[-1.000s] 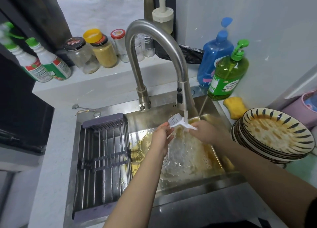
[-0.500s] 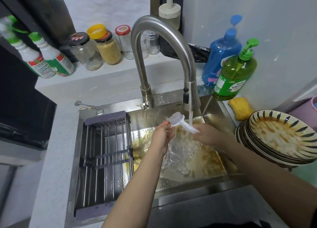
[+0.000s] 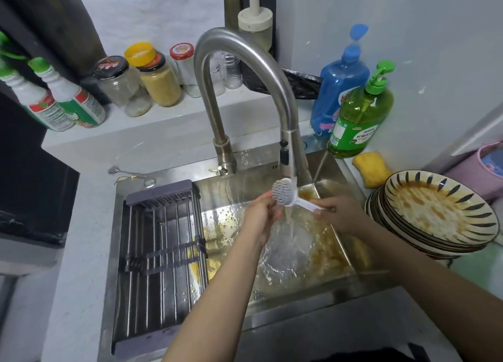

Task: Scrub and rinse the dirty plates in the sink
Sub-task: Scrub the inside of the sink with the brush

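Dirty plates (image 3: pixel 435 212) sit stacked on the counter to my right, just outside the sink (image 3: pixel 299 304), top one smeared w/ orange-brown sauce, dark dashes round the rim. None of them under the water.

My right hand (image 3: pixel 340 214) is closed round the handle of a white dish brush (image 3: pixel 285 195), bristle head pointing left, right under the faucet (image 3: pixel 245 70) spout. Water runs down past the brush into the basin. My left hand (image 3: pixel 261 214) is at the bristle head, fingers curled in by it; can't tell if it's actually gripping the bristles or just touching them.

Sink floor has yellow-brown grease & food bits, esp. along the right wall. A grey drying rack (image 3: pixel 160 255) spans the left half of the sink.

Just behind the plates: a yellow sponge (image 3: pixel 370 171) on the counter edge. Beyond that a green soap pump bottle (image 3: pixel 359 116) & a blue bottle (image 3: pixel 340 83) beside it. On the back ledge: jars (image 3: pixel 141 81) in a row, two spray bottles (image 3: pixel 54 100) at far left. A small spoon (image 3: pixel 130 173) lies on the counter behind the rack.
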`<control>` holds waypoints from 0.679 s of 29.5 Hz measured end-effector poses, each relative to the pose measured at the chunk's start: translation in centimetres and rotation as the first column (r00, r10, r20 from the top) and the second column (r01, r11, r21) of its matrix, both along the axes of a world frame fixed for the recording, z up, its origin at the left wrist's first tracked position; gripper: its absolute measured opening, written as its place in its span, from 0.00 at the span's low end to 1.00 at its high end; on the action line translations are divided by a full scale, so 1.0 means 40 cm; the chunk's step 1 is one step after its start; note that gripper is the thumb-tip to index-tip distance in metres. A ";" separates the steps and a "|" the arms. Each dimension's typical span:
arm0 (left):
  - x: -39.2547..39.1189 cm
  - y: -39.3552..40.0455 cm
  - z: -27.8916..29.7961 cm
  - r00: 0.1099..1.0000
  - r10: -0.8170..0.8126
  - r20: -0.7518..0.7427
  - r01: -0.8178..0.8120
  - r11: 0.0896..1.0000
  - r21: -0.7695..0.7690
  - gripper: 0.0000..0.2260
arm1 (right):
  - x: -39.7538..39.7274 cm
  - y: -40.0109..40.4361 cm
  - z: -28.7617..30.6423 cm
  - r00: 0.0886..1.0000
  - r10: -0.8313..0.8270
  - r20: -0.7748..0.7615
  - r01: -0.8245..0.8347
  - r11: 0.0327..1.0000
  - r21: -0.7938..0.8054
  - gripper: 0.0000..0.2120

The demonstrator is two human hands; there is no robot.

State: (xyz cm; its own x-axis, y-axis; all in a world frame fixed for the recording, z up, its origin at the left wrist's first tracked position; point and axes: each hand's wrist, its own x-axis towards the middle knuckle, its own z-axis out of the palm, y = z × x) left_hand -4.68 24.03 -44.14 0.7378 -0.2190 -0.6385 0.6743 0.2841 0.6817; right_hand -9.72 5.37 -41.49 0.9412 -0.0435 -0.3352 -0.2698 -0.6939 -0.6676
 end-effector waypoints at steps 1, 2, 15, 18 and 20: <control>-0.001 -0.004 0.001 1.000 -0.011 0.002 0.011 1.000 0.004 0.15 | -0.008 -0.002 -0.001 1.000 -0.029 0.001 0.029 0.999 0.020 0.16; -0.003 -0.007 0.003 1.000 -0.024 0.001 0.024 1.000 0.014 0.15 | -0.019 -0.002 -0.002 0.999 -0.046 -0.005 0.046 0.998 0.033 0.16; -0.040 -0.039 0.002 0.985 -0.149 -0.084 0.156 0.984 0.089 0.10 | -0.110 -0.009 0.013 0.994 -0.096 -0.045 0.096 0.995 0.014 0.15; -0.041 -0.040 0.005 0.988 -0.136 -0.076 0.141 0.988 0.059 0.11 | -0.109 -0.013 0.019 0.992 -0.118 -0.049 0.118 0.993 0.000 0.15; -0.044 -0.037 0.011 0.990 -0.125 -0.069 0.127 0.991 0.032 0.11 | -0.105 -0.014 0.021 0.992 -0.114 -0.045 0.114 0.993 -0.014 0.15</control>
State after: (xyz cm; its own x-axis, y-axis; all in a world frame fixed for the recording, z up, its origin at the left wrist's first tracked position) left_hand -6.44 22.54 -43.70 0.6615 -0.2831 -0.6944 0.7472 0.1697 0.6426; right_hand -13.93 4.79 -40.66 0.9136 -0.1539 -0.3763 -0.3776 -0.6643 -0.6451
